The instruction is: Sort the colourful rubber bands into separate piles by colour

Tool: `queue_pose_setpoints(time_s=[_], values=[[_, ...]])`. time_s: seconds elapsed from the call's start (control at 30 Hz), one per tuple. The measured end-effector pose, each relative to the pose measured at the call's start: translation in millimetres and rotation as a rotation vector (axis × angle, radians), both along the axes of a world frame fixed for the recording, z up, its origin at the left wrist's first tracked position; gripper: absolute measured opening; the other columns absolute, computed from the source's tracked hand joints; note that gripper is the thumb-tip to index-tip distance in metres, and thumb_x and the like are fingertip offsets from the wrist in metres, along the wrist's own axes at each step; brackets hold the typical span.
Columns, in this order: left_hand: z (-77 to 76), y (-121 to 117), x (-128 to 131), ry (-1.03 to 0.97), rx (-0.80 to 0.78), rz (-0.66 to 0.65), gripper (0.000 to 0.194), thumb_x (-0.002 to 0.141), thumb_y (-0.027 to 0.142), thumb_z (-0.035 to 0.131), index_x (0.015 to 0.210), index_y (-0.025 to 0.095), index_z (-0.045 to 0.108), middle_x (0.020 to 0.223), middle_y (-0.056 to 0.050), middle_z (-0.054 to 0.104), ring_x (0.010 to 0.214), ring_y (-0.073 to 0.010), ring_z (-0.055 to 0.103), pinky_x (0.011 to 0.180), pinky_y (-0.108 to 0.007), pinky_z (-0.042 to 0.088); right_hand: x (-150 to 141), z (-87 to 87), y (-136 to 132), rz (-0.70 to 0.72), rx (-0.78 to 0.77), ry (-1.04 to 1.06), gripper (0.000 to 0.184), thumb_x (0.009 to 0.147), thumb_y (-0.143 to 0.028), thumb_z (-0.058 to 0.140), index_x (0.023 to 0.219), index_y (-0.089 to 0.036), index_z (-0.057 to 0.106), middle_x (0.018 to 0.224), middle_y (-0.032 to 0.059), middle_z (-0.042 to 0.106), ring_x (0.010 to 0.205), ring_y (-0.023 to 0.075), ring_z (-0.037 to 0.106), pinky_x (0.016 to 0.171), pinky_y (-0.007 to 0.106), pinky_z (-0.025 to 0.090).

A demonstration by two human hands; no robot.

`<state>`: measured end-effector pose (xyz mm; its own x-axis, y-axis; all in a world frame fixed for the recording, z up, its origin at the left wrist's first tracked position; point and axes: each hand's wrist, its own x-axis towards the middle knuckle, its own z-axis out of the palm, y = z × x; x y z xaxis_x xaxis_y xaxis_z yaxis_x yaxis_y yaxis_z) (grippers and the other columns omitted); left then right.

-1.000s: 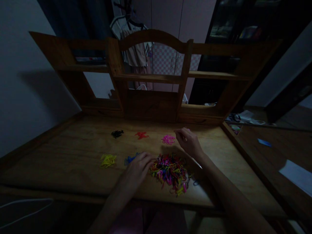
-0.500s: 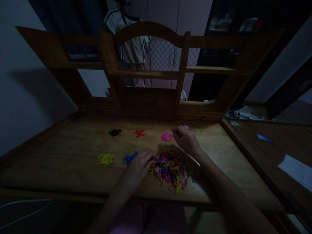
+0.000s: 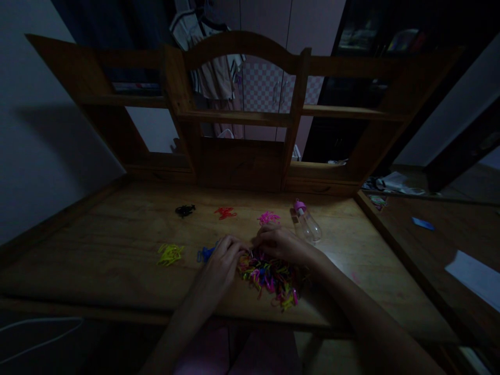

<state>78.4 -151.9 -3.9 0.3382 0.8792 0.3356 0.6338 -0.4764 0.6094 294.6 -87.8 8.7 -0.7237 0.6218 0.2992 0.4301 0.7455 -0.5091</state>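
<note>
A mixed heap of small coloured loops [image 3: 273, 278], which look like rubber bands, lies in front of me on the wooden desk. My left hand [image 3: 226, 258] is at the heap's left edge, fingers bent and drawn together. Over the heap's far side, my right hand [image 3: 279, 242] is closed with its fingertips pinched. Whatever either hand holds is too small and dark to make out. Close by my left hand are blue loops [image 3: 205, 254], partly covered by it. Beyond my right hand sits a pile of pink loops [image 3: 268, 217].
Yellow loops [image 3: 171, 254], black loops [image 3: 185, 210] and red loops [image 3: 225, 212] form separate piles. A clear bulb-shaped bottle [image 3: 310, 226] with a pink cap lies at the right. Behind stands a wooden shelf [image 3: 238, 119]; white paper [image 3: 476, 276] lies on the right-hand surface.
My right hand has come back from beside the pink pile to the mixed heap, uncovering the bottle. My left hand has shifted slightly up, staying at the heap's left edge.
</note>
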Motion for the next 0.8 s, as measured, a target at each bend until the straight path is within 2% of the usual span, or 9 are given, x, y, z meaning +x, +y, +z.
queue_pose_setpoints(time_s=[0.2, 0.33, 0.47, 0.57, 0.7, 0.8], values=[[7.0, -1, 2, -0.082, -0.026, 0.016, 0.020, 0.096, 0.019, 0.042, 0.098, 0.023, 0.061, 0.100, -0.003, 0.062, 0.098, -0.0185, 0.059, 0.087, -0.030, 0.045, 5, -4.2, 5, -0.027, -0.149, 0.040, 0.021, 0.084, -0.008, 0.065, 0.099, -0.021, 0.071, 0.090, 0.0017, 0.070, 0.081, 0.0147, 0.063, 0.073, 0.024, 0.047], [8.7, 0, 4, -0.142, -0.070, 0.039, 0.015, 0.093, 0.024, 0.052, 0.094, 0.023, 0.067, 0.098, -0.001, 0.069, 0.094, -0.0184, 0.063, 0.083, -0.029, 0.047, 7, 2.1, 5, -0.063, -0.265, 0.137, 0.010, 0.086, -0.015, 0.067, 0.093, -0.018, 0.073, 0.079, 0.0001, 0.069, 0.067, 0.0119, 0.059, 0.061, 0.021, 0.043], [10.9, 1, 11, -0.233, -0.140, 0.132, 0.009, 0.087, 0.028, 0.063, 0.088, 0.025, 0.072, 0.092, 0.001, 0.073, 0.089, -0.0185, 0.067, 0.079, -0.027, 0.050, 7, 10.9, 4, -0.077, -0.322, 0.242, 0.007, 0.085, -0.023, 0.070, 0.086, -0.017, 0.074, 0.078, 0.0010, 0.070, 0.070, 0.0127, 0.058, 0.064, 0.023, 0.043], [12.3, 1, 18, -0.320, -0.164, 0.204, 0.015, 0.083, 0.028, 0.068, 0.097, 0.026, 0.071, 0.089, 0.003, 0.074, 0.084, -0.0179, 0.069, 0.076, -0.025, 0.052, 5, 12.4, 4, -0.065, -0.435, 0.311, 0.013, 0.083, -0.030, 0.073, 0.087, -0.018, 0.075, 0.083, 0.0024, 0.072, 0.074, 0.0141, 0.061, 0.067, 0.025, 0.045], [13.1, 0, 25, -0.323, -0.036, 0.216, 0.020, 0.083, 0.023, 0.069, 0.103, 0.026, 0.071, 0.094, 0.002, 0.074, 0.086, -0.0171, 0.069, 0.081, -0.025, 0.052, 3, 11.3, 4, -0.096, -0.674, 0.473, 0.023, 0.076, -0.035, 0.079, 0.087, -0.016, 0.073, 0.081, 0.0044, 0.072, 0.073, 0.0158, 0.066, 0.065, 0.026, 0.050], [13.3, 0, 27, -0.295, 0.088, 0.138, 0.018, 0.085, 0.020, 0.067, 0.101, 0.027, 0.072, 0.102, 0.001, 0.072, 0.092, -0.0160, 0.067, 0.084, -0.024, 0.052, 2, 12.9, 3, -0.140, -0.738, 0.521, 0.024, 0.072, -0.034, 0.081, 0.083, -0.016, 0.072, 0.077, 0.0047, 0.071, 0.071, 0.0159, 0.066, 0.063, 0.025, 0.051]])
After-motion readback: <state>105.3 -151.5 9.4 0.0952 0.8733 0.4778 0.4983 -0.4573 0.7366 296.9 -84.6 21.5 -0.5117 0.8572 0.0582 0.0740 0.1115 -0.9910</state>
